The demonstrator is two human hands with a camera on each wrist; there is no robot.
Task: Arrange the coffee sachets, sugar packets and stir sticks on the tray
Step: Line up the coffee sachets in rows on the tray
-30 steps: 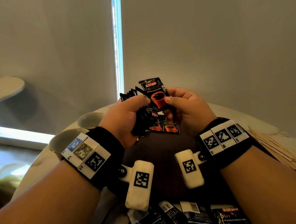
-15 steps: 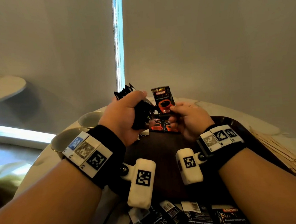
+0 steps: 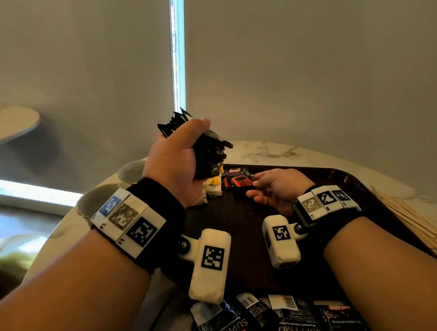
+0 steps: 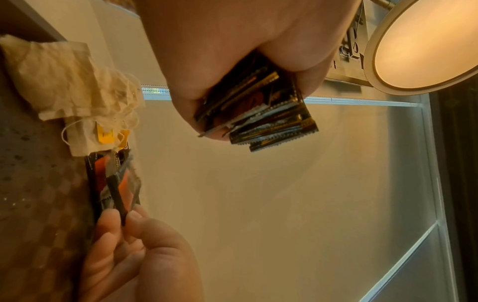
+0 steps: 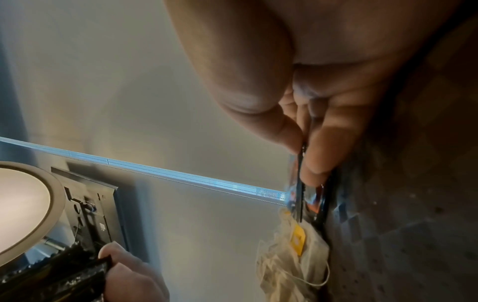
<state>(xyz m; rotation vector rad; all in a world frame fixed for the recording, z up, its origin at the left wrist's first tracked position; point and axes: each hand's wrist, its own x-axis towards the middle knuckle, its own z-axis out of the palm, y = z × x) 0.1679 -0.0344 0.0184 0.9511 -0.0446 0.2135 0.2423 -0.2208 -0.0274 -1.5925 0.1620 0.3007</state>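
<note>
My left hand (image 3: pixel 178 163) grips a bundle of black coffee sachets (image 3: pixel 208 153) above the far left of the dark tray (image 3: pixel 243 241); the same bundle (image 4: pixel 258 114) fans out of its fist in the left wrist view. My right hand (image 3: pixel 273 187) is low over the tray's far part. Its thumb and fingers pinch one black-and-red coffee sachet (image 3: pixel 238 180) at its near edge, on top of sachets lying there. That sachet (image 5: pixel 301 183) shows edge-on between the fingertips (image 5: pixel 318 159) in the right wrist view. Wooden stir sticks (image 3: pixel 423 231) lie right of the tray.
Pale tea bags with yellow tags (image 3: pixel 212 189) lie on the tray left of the placed sachets. Two cups (image 3: pixel 98 199) stand on the marble table (image 3: pixel 263 149) to the left. More loose sachets (image 3: pixel 274 316) lie at the near edge. A wall stands close behind.
My right hand took one sachet away from the left hand's bundle and lowered it onto the sachets on the tray. The left hand rose slightly with its bundle.
</note>
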